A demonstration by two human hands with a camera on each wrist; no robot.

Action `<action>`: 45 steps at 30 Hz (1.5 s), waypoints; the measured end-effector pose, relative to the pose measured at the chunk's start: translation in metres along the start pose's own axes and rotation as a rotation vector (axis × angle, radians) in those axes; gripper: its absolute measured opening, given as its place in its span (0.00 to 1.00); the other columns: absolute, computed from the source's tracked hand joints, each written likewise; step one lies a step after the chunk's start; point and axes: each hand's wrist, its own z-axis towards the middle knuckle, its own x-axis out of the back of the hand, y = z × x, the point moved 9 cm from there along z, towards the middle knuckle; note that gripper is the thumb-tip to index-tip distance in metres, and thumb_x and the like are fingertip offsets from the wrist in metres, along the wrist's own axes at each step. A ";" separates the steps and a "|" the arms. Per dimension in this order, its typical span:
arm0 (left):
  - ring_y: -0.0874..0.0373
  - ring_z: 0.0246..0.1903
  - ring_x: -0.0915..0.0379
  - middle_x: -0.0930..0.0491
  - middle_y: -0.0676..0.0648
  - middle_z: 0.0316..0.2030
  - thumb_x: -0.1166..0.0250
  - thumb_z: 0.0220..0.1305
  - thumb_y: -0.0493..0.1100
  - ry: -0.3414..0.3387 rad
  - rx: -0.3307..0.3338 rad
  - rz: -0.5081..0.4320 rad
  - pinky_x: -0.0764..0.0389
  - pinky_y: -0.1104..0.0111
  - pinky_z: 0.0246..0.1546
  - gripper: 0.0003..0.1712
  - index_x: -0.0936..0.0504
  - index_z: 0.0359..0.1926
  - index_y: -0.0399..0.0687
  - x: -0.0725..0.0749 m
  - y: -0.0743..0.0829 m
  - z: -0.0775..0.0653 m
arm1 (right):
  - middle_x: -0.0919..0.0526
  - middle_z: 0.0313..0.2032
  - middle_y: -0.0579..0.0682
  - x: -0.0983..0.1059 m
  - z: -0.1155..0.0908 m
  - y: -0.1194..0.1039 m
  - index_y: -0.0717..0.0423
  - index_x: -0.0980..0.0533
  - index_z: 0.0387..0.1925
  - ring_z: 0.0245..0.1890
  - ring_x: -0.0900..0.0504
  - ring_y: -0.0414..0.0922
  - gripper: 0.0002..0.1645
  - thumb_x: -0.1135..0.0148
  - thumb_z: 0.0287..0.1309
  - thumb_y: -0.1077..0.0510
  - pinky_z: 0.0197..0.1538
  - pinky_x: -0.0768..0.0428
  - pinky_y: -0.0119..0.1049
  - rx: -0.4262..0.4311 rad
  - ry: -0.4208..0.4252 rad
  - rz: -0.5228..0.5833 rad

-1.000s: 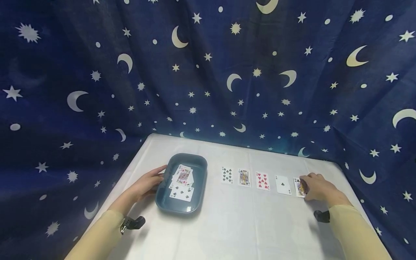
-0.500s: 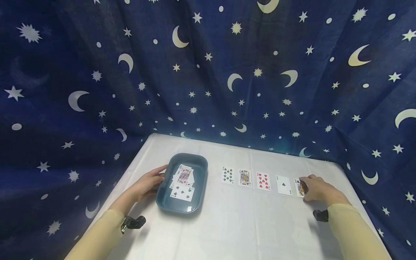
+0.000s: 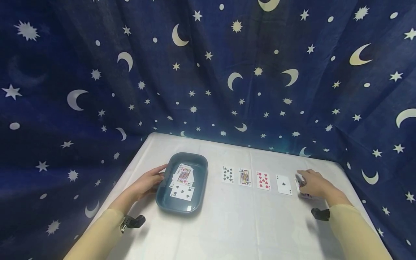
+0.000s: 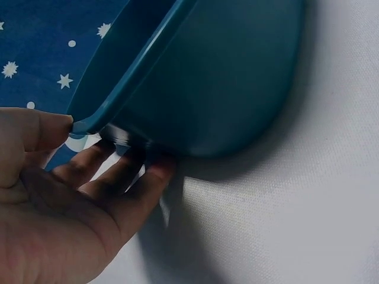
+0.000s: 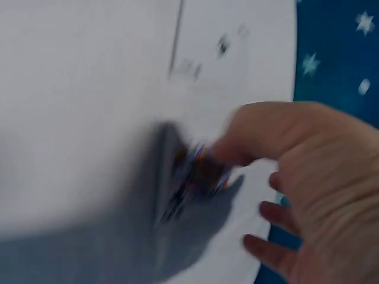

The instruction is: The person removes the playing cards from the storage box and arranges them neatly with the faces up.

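My left hand [image 3: 149, 183] holds the near-left side of a blue-green tub [image 3: 204, 180]. The left wrist view shows its thumb at the rim [image 4: 89, 125] and its fingers under the outside wall. Several playing cards lie face up in the tub, a face card [image 3: 183, 176] on top. At the right end of a row of cards, my right hand [image 3: 315, 185] is over a face card [image 3: 299, 180] and partly hides it. In the right wrist view its thumb is against that blurred face card [image 5: 198, 171], the other fingers spread apart.
Left of the right hand lie an ace of clubs [image 3: 284, 185], a red hearts card [image 3: 263, 180], a face card [image 3: 245, 177] and a black spades card [image 3: 228, 174]. A white cloth [image 3: 227, 224] covers the table; a blue curtain [image 3: 208, 79] with moons and stars hangs behind.
My right hand has shifted slightly left over the end face card and covers more of it; that card looks shifted and tilted now. The left hand and tub stay put.
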 end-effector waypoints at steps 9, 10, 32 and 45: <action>0.40 0.60 0.38 0.38 0.40 0.65 0.50 0.64 0.39 0.013 -0.009 -0.002 0.31 0.44 0.52 0.33 0.42 0.69 0.61 0.003 0.001 -0.002 | 0.34 0.62 0.54 0.037 0.021 -0.178 0.49 0.38 0.66 0.63 0.40 0.56 0.40 0.40 0.55 0.43 0.63 0.43 0.56 0.371 0.372 0.035; 0.39 0.60 0.38 0.38 0.39 0.65 0.51 0.65 0.39 0.009 -0.010 0.002 0.31 0.44 0.52 0.33 0.42 0.69 0.61 0.003 0.001 -0.002 | 0.34 0.63 0.52 0.035 0.021 -0.205 0.48 0.38 0.66 0.63 0.40 0.53 0.39 0.40 0.54 0.42 0.64 0.43 0.54 0.416 0.378 0.043; 0.37 0.62 0.43 0.42 0.38 0.66 0.51 0.66 0.40 0.037 -0.009 0.051 0.32 0.43 0.52 0.32 0.42 0.69 0.62 0.001 0.005 -0.003 | 0.22 0.46 0.50 -0.074 0.080 -0.441 0.55 0.29 0.56 0.44 0.27 0.46 0.49 0.34 0.37 0.28 0.54 0.28 0.46 0.433 0.104 -0.180; 0.36 0.62 0.43 0.42 0.38 0.66 0.49 0.65 0.40 0.022 0.000 0.027 0.31 0.43 0.52 0.32 0.42 0.69 0.63 0.000 0.003 -0.002 | 0.22 0.44 0.47 -0.076 0.085 -0.438 0.52 0.29 0.57 0.43 0.27 0.45 0.48 0.32 0.37 0.30 0.55 0.29 0.45 0.384 0.107 -0.163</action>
